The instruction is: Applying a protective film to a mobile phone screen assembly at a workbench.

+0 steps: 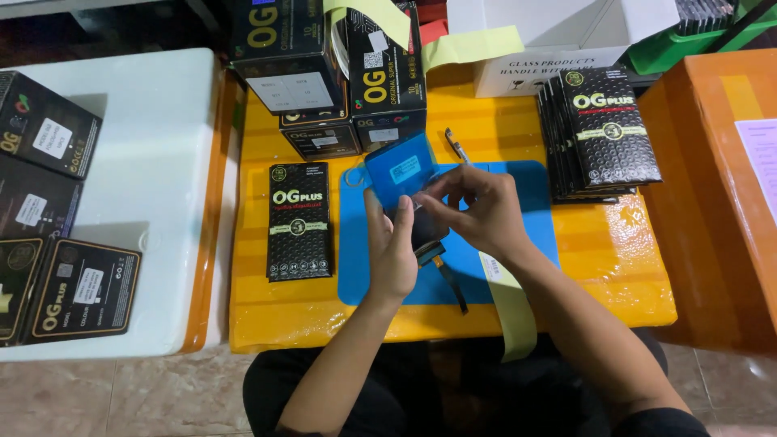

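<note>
- Presently both hands work over the blue mat, which lies on the yellow bench; all positions below are given relative to that mat.
- Left hand: above the mat's left half, grip closed around a dark phone screen panel, thumb across its face.
- Right hand: above the mat's centre, fingertips pinched together at the panel's upper edge, where a blue pouch meets it. Whether the pinch is on the pouch or on the panel itself cannot be told.
- Blue pouch: carries a small pale label, tilted, overhanging the mat's top left part.
- Thin dark flex cable hangs from the panel's lower end, trailing across the mat toward its near edge.
- Strip of pale yellow tape runs from under the right forearm, over the mat's near edge and off the bench.
- Flat black box with light lettering: just left of the mat, lying flat.
- Stack of similar flat black boxes: right of the mat, beyond its far right corner.
- Metal tweezers: at the mat's far edge.
- Larger black cartons: behind the mat, stacked.
- White foam box: well left of the mat, bearing further black boxes.
</note>
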